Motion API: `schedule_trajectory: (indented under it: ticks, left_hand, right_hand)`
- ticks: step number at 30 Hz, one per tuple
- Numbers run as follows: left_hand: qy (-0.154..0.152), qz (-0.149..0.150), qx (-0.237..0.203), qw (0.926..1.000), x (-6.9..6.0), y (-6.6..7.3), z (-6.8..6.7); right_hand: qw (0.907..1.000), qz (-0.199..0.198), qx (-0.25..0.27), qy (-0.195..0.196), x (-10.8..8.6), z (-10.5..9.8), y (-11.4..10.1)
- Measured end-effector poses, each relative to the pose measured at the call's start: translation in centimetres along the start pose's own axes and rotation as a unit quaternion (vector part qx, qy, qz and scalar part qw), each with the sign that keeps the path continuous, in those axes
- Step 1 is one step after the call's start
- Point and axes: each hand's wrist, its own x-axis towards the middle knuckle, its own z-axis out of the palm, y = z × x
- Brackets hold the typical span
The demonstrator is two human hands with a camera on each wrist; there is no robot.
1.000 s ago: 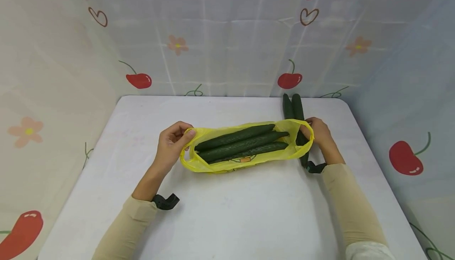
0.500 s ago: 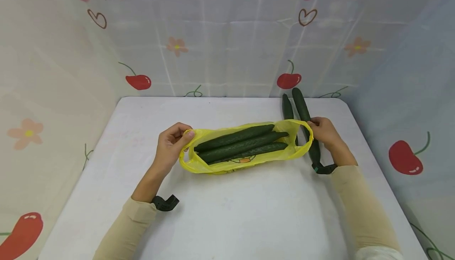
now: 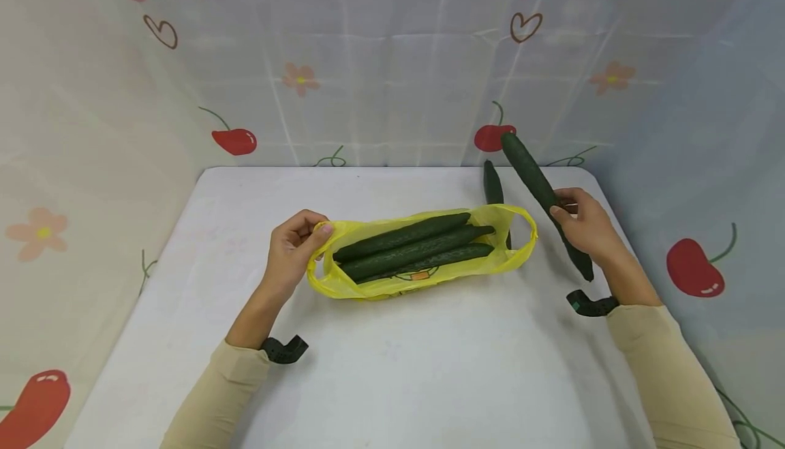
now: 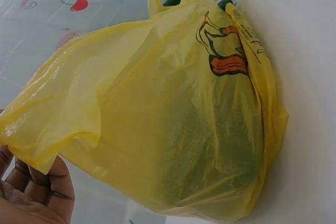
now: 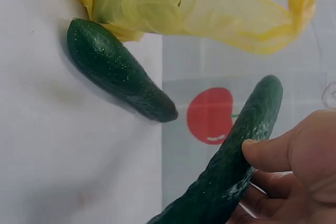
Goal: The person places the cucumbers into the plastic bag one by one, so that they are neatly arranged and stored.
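My left hand (image 3: 294, 248) pinches the left handle of a yellow plastic bag (image 3: 392, 292), whose mouth faces up toward the head camera. Inside it lie 3 long cucumbers (image 3: 411, 248), side by side. My right hand (image 3: 589, 224) grips another cucumber (image 3: 540, 187) around its middle, lifted off the table to the right of the bag and tilted. In the right wrist view the thumb presses on the held cucumber (image 5: 226, 171). One more cucumber (image 5: 115, 69) lies on the table by the bag; in the head view the bag partly hides it.
The white table (image 3: 392, 381) fills the lower middle. Patterned curtains (image 3: 380, 60) stand close behind it and on both sides. A black wrist camera (image 3: 285, 349) sits on the left wrist, and another black camera (image 3: 590, 302) is on the right one.
My right hand has drawn back from behind the bag's right handle, moving right and lifting one cucumber away from the other beside it. The left hand and bag have hardly moved.
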Motion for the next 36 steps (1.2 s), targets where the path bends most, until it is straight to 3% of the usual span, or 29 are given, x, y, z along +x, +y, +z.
schedule_trajectory:
  ticks: [5,8,12,17,20,23,36]
  left_hand:
    - [0.002,0.002,0.001,1.0,0.0,0.0,0.0]
    - [0.004,0.0,-0.001,1.0,0.0,0.0,0.0]
    - [-0.001,0.003,-0.003,1.0,0.0,0.0,0.0]
    - [-0.007,0.007,-0.005,0.9999,0.1,0.0,-0.1]
    - [-0.003,0.005,-0.003,1.0,0.1,-0.1,-0.2]
    - [0.0,0.002,-0.001,1.0,0.2,-0.1,-0.2]
    - [0.005,-0.005,0.012,0.9999,0.3,0.1,-0.1]
  right_hand:
    - [0.9971,-0.064,-0.024,0.032,-1.2,-0.6,-0.6]
    - [0.9877,-0.124,-0.05,0.081,-2.0,-0.6,-1.0]
    - [0.9644,-0.196,-0.081,0.157,-3.1,-0.6,-2.1]
    - [0.9276,-0.292,-0.111,0.205,-4.2,-0.8,-3.9]
    - [0.9041,-0.347,-0.125,0.215,-4.7,-0.8,-5.0]
    - [0.8902,-0.375,-0.14,0.218,-5.3,-0.6,-6.1]
    - [0.8635,-0.429,-0.198,0.176,-6.4,2.2,-9.1]
